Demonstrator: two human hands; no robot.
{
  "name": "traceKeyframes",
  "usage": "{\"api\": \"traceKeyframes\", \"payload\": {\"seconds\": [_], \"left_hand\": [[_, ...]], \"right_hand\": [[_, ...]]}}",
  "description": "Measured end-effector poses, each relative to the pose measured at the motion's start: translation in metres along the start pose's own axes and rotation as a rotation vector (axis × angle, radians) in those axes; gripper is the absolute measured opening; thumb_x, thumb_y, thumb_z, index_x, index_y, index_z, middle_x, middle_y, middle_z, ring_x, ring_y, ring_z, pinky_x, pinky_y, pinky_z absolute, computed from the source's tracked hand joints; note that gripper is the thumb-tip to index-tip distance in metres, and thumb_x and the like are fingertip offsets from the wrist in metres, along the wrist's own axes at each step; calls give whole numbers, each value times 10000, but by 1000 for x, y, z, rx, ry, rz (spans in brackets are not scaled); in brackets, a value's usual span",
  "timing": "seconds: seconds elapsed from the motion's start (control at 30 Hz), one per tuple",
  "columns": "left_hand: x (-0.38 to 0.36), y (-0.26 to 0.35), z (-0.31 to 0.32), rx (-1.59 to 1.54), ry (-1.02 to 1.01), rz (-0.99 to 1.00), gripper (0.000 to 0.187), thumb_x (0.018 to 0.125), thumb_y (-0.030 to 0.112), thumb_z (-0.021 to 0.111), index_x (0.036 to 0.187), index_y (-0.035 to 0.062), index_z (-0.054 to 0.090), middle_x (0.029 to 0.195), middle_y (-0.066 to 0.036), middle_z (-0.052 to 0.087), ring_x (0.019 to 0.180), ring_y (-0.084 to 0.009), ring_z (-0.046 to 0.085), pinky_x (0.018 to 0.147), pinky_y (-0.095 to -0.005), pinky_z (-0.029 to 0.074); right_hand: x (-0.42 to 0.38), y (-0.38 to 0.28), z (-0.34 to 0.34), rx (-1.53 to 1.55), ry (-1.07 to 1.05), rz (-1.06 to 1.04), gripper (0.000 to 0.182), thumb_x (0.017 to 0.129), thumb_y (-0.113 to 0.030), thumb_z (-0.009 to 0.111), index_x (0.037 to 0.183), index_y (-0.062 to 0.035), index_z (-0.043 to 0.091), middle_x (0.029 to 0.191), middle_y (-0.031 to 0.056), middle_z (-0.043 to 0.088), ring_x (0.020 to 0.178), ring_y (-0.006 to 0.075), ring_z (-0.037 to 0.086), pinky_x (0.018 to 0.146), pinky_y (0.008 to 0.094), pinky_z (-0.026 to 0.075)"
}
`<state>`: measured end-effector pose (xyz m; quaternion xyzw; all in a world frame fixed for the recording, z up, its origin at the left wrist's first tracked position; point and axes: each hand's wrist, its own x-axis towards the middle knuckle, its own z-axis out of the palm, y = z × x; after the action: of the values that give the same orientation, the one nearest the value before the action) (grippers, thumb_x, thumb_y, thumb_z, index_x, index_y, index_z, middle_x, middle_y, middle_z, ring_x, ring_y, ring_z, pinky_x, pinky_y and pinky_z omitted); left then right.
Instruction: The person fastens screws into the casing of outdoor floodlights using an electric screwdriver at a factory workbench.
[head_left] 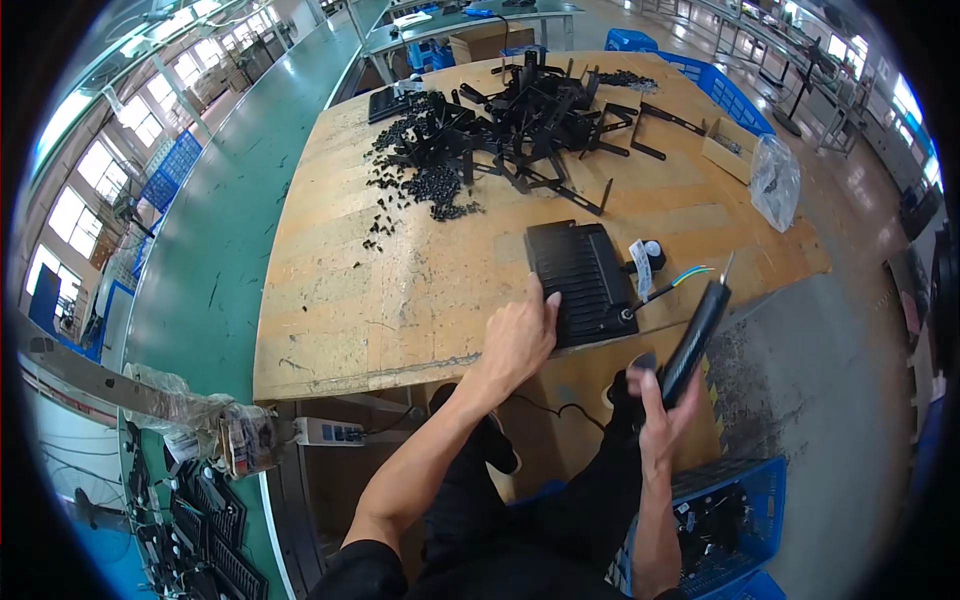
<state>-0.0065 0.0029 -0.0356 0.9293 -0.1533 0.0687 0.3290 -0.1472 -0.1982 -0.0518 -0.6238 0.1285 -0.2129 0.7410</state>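
A black finned housing lies flat near the front edge of the wooden table. My left hand rests at the housing's left side, its thumb and index finger apart on the edge. From the right side of the housing come a short cable with coloured wires and a white label. My right hand is wrapped round the lower part of a black electric screwdriver, held upright with its thin bit pointing up, to the right of the housing and beyond the table edge.
Black brackets and small black screws are heaped at the table's far side. A cardboard box and a plastic bag sit at the right edge. Blue crates stand below right. A green bench runs along the left.
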Motion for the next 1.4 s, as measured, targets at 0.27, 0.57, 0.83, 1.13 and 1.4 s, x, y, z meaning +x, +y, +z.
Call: {"api": "traceKeyframes", "payload": {"seconds": [0.27,0.57,0.83,1.13,1.4], "left_hand": [[0,-90,-95,-175,186,-212,353,1040,178,652,1343,2,694,803,-123,761,665,-146,703,638,-318,551],[70,-235,-177,213,353,-74,336,1059,144,571,1345,15,695,1288,-217,728,1088,-338,735,942,-389,565],[161,-265,-154,314,46,150,557,1136,352,372,1562,7,472,1594,-237,486,1486,-398,442,1237,-429,361],[213,-254,-105,445,-20,-68,930,1085,685,181,1625,-58,326,1713,-286,255,1620,-393,193,1320,-494,154],[169,-197,-75,446,5,38,924,1094,650,174,1629,-99,252,1691,-336,257,1609,-430,204,1326,-499,133]], "right_hand": [[-111,44,-58,-151,-141,410,734,921,-7,694,1588,-15,391,930,59,626,561,111,571,467,260,473],[-124,73,-44,-215,-362,667,764,907,-25,727,1593,13,391,826,27,604,528,104,557,453,256,485],[-111,111,-25,-278,-331,784,710,908,4,719,1561,3,440,834,33,628,546,116,582,456,269,475],[-103,145,-31,-300,-268,832,683,919,-62,715,1560,-40,481,808,52,629,510,143,600,428,285,465],[-103,153,-33,-328,-294,850,559,918,-40,718,1453,-47,558,777,33,630,499,129,595,422,286,471]]}}
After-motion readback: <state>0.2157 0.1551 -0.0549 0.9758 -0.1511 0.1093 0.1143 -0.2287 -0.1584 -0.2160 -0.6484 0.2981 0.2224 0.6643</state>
